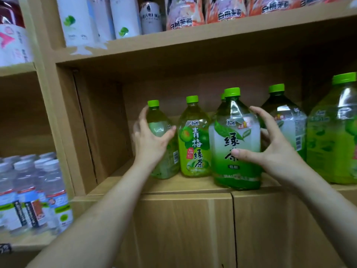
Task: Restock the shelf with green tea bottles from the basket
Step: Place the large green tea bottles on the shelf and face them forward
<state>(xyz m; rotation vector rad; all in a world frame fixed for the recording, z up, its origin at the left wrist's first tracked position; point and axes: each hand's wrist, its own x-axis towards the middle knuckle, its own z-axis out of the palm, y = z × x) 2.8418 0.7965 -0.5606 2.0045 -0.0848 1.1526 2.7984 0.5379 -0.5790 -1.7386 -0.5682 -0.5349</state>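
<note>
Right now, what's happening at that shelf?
A person is working with both bare hands among green tea bottles on a wooden shelf. The left hand is wrapped around the leftmost bottle, which stands on the shelf. The right hand is spread open around the front bottle, thumb on its label; whether it grips is unclear. A plum green tea bottle stands between them. More green bottles stand to the right. No basket is in view.
</note>
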